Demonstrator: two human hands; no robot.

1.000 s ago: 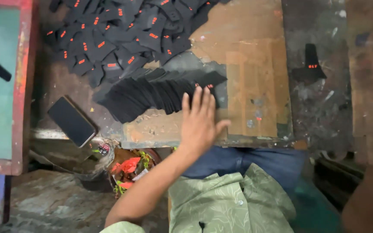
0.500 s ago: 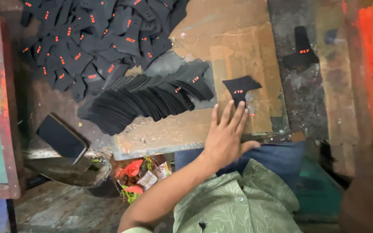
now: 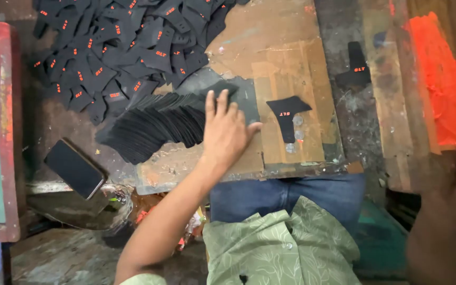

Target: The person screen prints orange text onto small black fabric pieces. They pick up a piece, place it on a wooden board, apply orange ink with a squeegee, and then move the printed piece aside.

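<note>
Black cloth pieces [image 3: 154,129] lie fanned for easy picking; the left hand [image 3: 227,132] rests flat on them, fingers spread, grasping nothing. One piece [image 3: 287,112] lies at three o'clock.

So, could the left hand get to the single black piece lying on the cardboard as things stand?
Probably yes. The left hand rests flat at the end of the fanned stack, and the single black piece lies just right of its thumb on bare cardboard, with nothing between them.
</note>
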